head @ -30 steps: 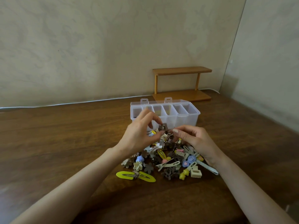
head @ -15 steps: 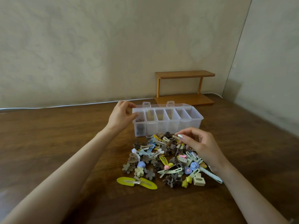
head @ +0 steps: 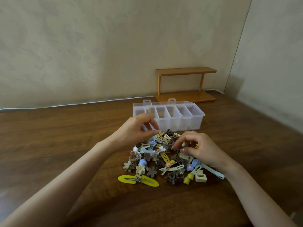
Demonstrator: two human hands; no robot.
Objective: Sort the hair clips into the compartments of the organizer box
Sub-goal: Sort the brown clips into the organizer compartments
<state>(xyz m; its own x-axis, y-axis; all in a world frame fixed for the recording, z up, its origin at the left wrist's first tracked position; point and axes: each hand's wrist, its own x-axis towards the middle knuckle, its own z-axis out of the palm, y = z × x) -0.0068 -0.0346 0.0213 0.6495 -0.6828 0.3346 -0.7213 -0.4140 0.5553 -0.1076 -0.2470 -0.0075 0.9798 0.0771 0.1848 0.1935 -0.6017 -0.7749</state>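
A clear plastic organizer box point(head: 195, 126) with several compartments stands open on the wooden table. In front of it lies a pile of hair clips point(head: 164, 161) in brown, beige, blue and yellow, with a long yellow snap clip point(head: 139, 180) at its near left edge. My left hand point(head: 136, 128) hovers over the pile's far left side, just in front of the box's left end, its fingers loosely curled and holding nothing. My right hand point(head: 198, 149) reaches down into the right side of the pile, thumb and forefinger pinching a dark brown clip point(head: 174, 146).
A small wooden two-level shelf point(head: 185, 86) stands against the wall behind the box. A white cable point(head: 65, 105) runs along the table's back edge. The wall corner rises at the right.
My left hand has come back from the box's leftmost compartment to the pile, holding nothing. My right hand has dropped lower into the clips.
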